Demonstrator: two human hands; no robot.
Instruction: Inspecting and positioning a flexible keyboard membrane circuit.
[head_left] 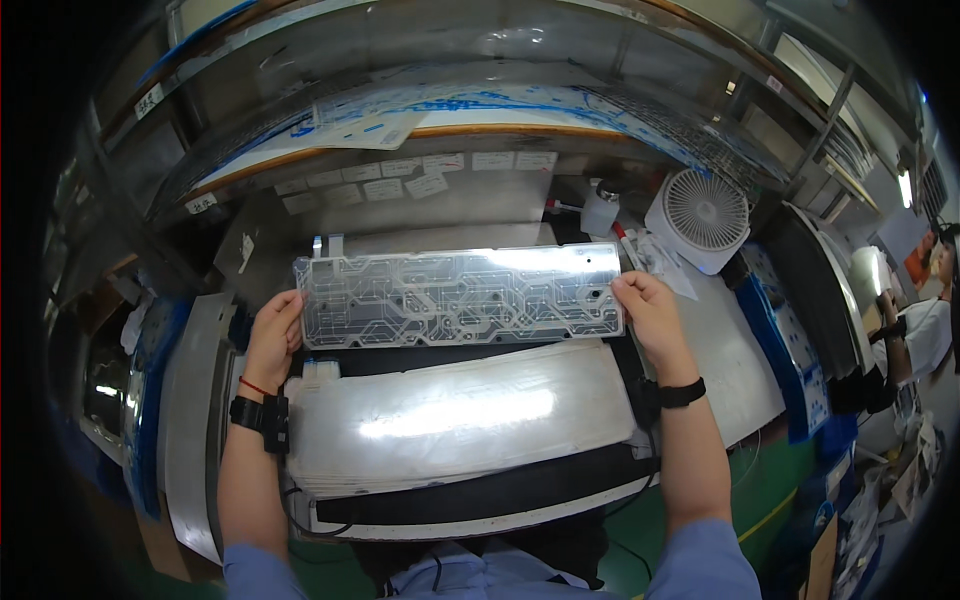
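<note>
Between my hands is a clear keyboard membrane sheet (460,298), long and rectangular, with silvery printed circuit traces and a short connector tail at its upper left. My left hand (275,335) pinches its left edge. At the right edge, my right hand (652,312) grips it between thumb and fingers. Just below, on the near side, lies a stack of similar silvery sheets (470,420) with bright glare on top and a tab at its upper left corner. Part of the work surface behind is hidden by the sheet I hold.
A white round fan (703,215) stands at the back right, beside a white bottle (600,208). Blue trays (785,340) flank the bench on the right. Tall silvery sheets (197,420) stand at the left. A shelf (480,125) spans the back. Another person (915,340) is at far right.
</note>
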